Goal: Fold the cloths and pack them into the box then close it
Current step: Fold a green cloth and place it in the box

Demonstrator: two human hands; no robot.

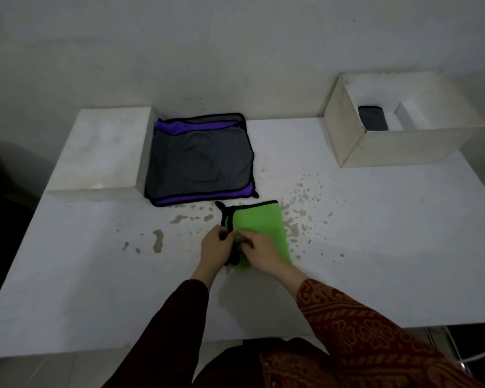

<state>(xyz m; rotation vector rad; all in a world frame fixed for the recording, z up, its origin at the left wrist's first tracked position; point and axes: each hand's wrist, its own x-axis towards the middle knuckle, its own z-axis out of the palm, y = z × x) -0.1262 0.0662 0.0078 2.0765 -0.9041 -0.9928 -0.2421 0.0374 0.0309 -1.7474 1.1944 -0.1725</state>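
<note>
A green cloth (259, 224) with black trim lies folded on the white table (375, 261), near its middle. My left hand (214, 247) pinches the cloth's black left edge. My right hand (261, 249) grips the same edge from the other side, resting on the green surface. A stack of grey and purple cloths (199, 159) with black trim lies flat behind it. The open white box (403, 149) stands at the back right, with a dark folded cloth (373, 119) inside.
A white block or lid (101, 152) sits at the back left, touching the cloth stack. Brownish stains (158, 240) dot the table's middle. A white wall rises right behind the table. The table's front edge is close to my body.
</note>
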